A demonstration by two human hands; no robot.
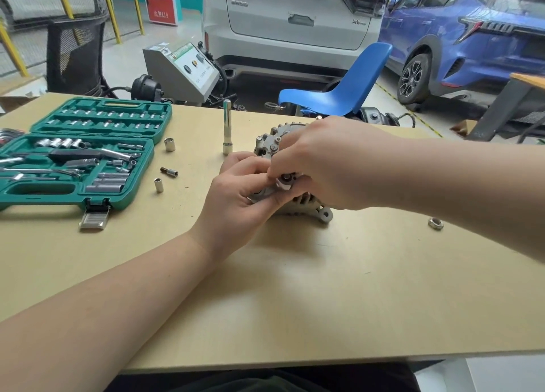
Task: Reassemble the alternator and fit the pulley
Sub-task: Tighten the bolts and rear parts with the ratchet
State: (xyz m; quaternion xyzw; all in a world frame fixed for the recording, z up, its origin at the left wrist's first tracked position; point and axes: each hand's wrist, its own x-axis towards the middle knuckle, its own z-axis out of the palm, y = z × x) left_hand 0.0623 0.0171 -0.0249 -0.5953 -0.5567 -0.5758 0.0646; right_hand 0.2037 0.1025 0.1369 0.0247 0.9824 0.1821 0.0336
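Observation:
A grey cast alternator (274,139) lies on its side in the middle of the tan table (295,288). At its near end sits the pulley (261,195), and my left hand (241,197) grips it from below and the left. My right hand (321,161) reaches over the housing, and its fingertips pinch a small round part (285,180) on the shaft end. Most of the housing is hidden under both hands. A loose hex nut (436,223) lies on the table to the right.
An open green socket set case (79,155) fills the left of the table. Loose sockets (169,143) (158,184), a bit adapter (169,171) and an upright extension bar (227,126) stand between case and alternator. A blue chair (339,93) and parked cars stand behind.

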